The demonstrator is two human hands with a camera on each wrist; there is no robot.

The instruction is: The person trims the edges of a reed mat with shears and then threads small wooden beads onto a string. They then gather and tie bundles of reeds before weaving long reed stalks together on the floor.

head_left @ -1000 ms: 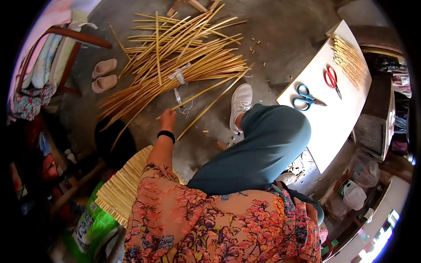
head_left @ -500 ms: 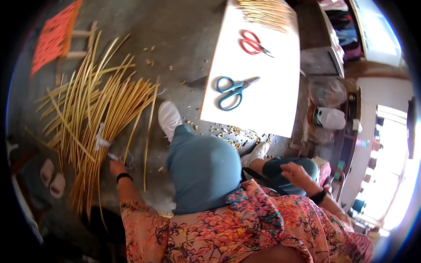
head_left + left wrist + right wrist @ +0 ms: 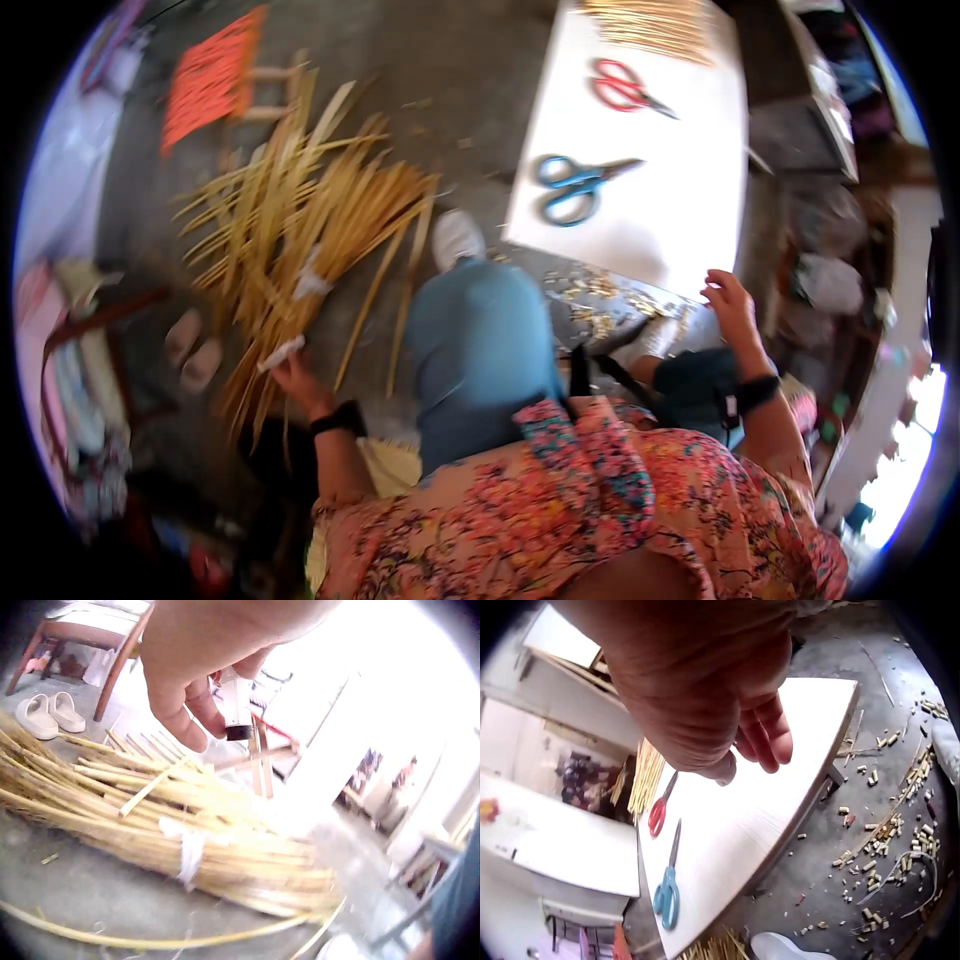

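My left hand (image 3: pixel 300 385) grips a slim white cylinder with a black end (image 3: pixel 238 705) between thumb and fingers. It is above the floor, beside a large bundle of long straw-coloured stalks (image 3: pixel 135 825) bound with a white strip (image 3: pixel 189 851). My right hand (image 3: pixel 735 310) is raised near the close corner of the white board (image 3: pixel 680 150), fingers slightly bent and holding nothing. Blue-handled scissors (image 3: pixel 667 896) and red-handled scissors (image 3: pixel 658 816) lie on that board. A row of shorter stalks (image 3: pixel 650 28) rests at its far end.
Short cut pieces (image 3: pixel 590 300) litter the floor under the board's near edge. Two loose stalks (image 3: pixel 370 310) lie between the bundle and my shoe (image 3: pixel 457 238). At left are slippers (image 3: pixel 200 365) and a chair; an orange-topped stool (image 3: pixel 215 80) stands behind the bundle.
My left hand, earlier by a loose stalk's end, now has the white cylinder lifted from the floor beside the bundle. My right hand came into view and moved up towards the board. The head view turned.
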